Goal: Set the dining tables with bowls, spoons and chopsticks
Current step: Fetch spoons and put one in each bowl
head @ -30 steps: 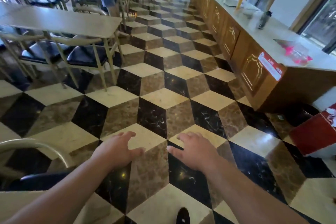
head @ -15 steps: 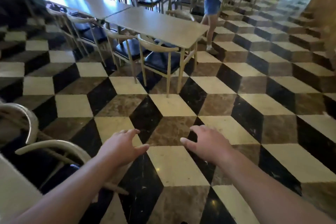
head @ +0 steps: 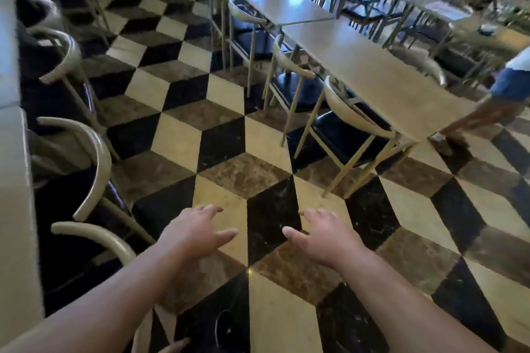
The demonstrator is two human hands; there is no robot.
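Over the chequered floor (head: pixel 218 135), holding left hand (head: pixel 190 233) and right hand (head: pixel 324 236) out empty, fingers loosely spread, presumably free for fetching, with no bowls, spoons or chopsticks visible on the near bench (head: pixel 381 77).

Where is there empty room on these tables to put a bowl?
The nearest table looks bare on top, from the chairs tucked along its left edge to its far corner. The table joined behind it looks bare too. The far-right tables seem crowded, though blurred.
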